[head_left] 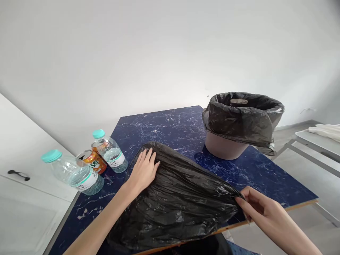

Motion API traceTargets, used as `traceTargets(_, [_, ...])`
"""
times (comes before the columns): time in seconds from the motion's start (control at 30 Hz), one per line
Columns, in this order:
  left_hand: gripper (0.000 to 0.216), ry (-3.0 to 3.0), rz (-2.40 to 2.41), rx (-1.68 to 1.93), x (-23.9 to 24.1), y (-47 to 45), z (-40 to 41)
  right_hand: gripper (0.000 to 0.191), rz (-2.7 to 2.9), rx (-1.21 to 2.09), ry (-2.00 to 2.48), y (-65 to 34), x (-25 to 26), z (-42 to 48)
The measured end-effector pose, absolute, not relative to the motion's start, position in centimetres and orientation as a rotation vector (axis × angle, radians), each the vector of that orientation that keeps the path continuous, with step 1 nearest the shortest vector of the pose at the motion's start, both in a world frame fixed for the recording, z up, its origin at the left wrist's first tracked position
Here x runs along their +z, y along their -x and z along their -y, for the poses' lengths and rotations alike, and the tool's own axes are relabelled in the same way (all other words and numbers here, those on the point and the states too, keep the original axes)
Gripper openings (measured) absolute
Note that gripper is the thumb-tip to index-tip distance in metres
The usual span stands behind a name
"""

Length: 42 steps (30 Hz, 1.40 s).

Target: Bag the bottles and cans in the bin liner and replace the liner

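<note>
A black plastic garbage bag (180, 191) covers something bulky and round-edged at the front of the blue marbled table (164, 124); what lies inside is hidden. My left hand (145, 168) rests flat on the bag's upper left part, fingers stretched out. At the bag's right corner, my right hand (256, 205) pinches the gathered plastic between thumb and fingers and pulls it taut towards the right. Behind it stands a bin (225, 145) with a black liner (239, 120) folded over its rim.
Two water bottles (113, 156) with turquoise caps and orange cans (92, 161) stand along the table's left side. A white cabinet (23, 198) is at far left. A light table (318, 141) with white cloth (326, 130) stands at right.
</note>
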<state>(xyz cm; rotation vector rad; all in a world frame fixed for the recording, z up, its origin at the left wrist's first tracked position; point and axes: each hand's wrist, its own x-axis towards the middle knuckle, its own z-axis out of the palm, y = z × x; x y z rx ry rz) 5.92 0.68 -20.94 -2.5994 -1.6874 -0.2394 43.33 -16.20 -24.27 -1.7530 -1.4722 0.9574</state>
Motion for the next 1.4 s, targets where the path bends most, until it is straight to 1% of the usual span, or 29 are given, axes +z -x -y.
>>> traceTargets(0.13, [0.062, 2.887, 1.369, -0.374, -18.6, -10.5, 3.3, 0.047, 1.563, 1.032, 1.7, -42.8, -24.5, 15.7])
traceTargets(0.2, [0.065, 3.092, 1.125, -0.313, -18.5, -12.7, 4.8, 0.048, 1.583, 1.009, 1.688, -42.3, -24.2, 15.5])
traceTargets(0.27, [0.067, 3.193, 1.027, -0.222, -19.3, -13.8, 4.9, 0.05, 1.59, 0.967, 1.692, -42.3, -24.0, 15.3])
traceTargets(0.33, [0.067, 3.176, 1.106, -0.175, -20.6, -13.3, 3.4, 0.052, 1.583, 0.878, 1.733, -43.0, -23.9, 15.0])
traceTargets(0.43, [0.065, 2.983, 1.369, -0.231, -22.5, -10.5, -0.1, 0.056, 1.619, 0.748, 1.825, -44.6, -24.3, 14.6])
traceTargets(0.53, [0.067, 2.742, 1.597, -0.274, -22.7, -7.2, -2.2, 0.05, 1.586, 0.488, 1.93, -45.3, -24.6, 14.7])
traceTargets(0.6, [0.065, 2.655, 1.624, -0.349, -21.5, -5.8, -1.4, 0.047, 1.503, 0.195, 1.928, -44.7, -24.2, 15.1])
traceTargets(0.67, [0.057, 2.727, 1.548, -0.432, -19.7, -5.3, 1.1, 0.048, 1.522, -0.009, 1.807, -43.8, -23.4, 15.7])
traceTargets(0.73, [0.049, 2.898, 1.458, -0.438, -17.8, -5.4, 4.6, 0.047, 1.737, -0.061, 1.6, -43.1, -22.6, 16.3])
traceTargets(0.77, [0.047, 2.987, 1.391, -0.402, -17.0, -5.5, 6.4, 0.051, 1.893, -0.05, 1.49, -42.9, -22.3, 16.5])
traceTargets(0.8, [0.05, 3.079, 1.295, -0.321, -16.5, -5.6, 8.1, 0.06, 2.054, -0.027, 1.392, -42.7, -22.2, 16.7])
traceTargets(0.83, [0.063, 3.153, 1.176, -0.257, -16.3, -5.7, 9.7, 0.071, 2.201, -0.002, 1.321, -42.6, -22.3, 16.8])
traceTargets(0.87, [0.088, 3.192, 1.12, -0.186, -16.3, -5.6, 11.0, 0.083, 2.315, 0.018, 1.281, -42.6, -22.6, 16.9])
traceTargets(0.9, [0.107, 3.196, 1.107, -0.137, -16.6, -5.4, 12.2, 0.094, 2.39, 0.028, 1.262, -42.5, -23.0, 17.0])
traceTargets(0.93, [0.116, 3.179, 1.113, -0.101, -17.0, -5.2, 13.1, 0.1, 2.427, 0.02, 1.248, -42.4, -23.5, 17.0])
traceTargets(0.97, [0.118, 3.146, 1.138, -0.079, -17.5, -4.8, 13.7, 0.101, 2.438, 0.001, 1.232, -42.4, -24.0, 17.1])
traceTargets(1.03, [0.11, 3.123, 1.136, -0.021, -18.3, -3.8, 14.7, 0.092, 2.419, -0.061, 1.199, -42.2, -25.0, 17.2])
traceTargets(1.13, [0.099, 3.171, 1.08, 0.01, -18.6, -1.7, 15.2, 0.066, 2.37, -0.121, 1.169, -42.4, -25.8, 17.5])
traceTargets(1.2, [0.094, 3.102, 1.198, -0.105, -18.1, -0.4, 14.9, 0.045, 2.322, -0.082, 1.145, -42.5, -25.6, 17.7])
traceTargets(1.27, [0.079, 2.924, 1.372, -0.317, -17.0, 0.1, 13.8, 0.025, 2.22, 0.037, 1.168, -42.4, -25.0, 17.7])
traceTargets(1.3, [0.07, 2.809, 1.435, -0.432, -16.2, -0.1, 13.1, 0.02, 2.151, 0.124, 1.22, -42.2, -24.6, 17.5])
traceTargets(1.33, [0.06, 2.696, 1.452, -0.556, -15.4, -0.6, 12.3, 0.02, 2.072, 0.22, 1.293, -41.9, -24.2, 17.3])
traceTargets(1.37, [0.05, 2.56, 1.462, -0.65, -14.5, -1.6, 11.5, 0.024, 1.988, 0.318, 1.384, -41.6, -23.8, 16.9])
traceTargets(1.4, [0.045, 2.41, 1.442, -0.751, -13.6, -2.8, 10.8, 0.03, 1.904, 0.408, 1.478, -41.2, -23.5, 16.5])
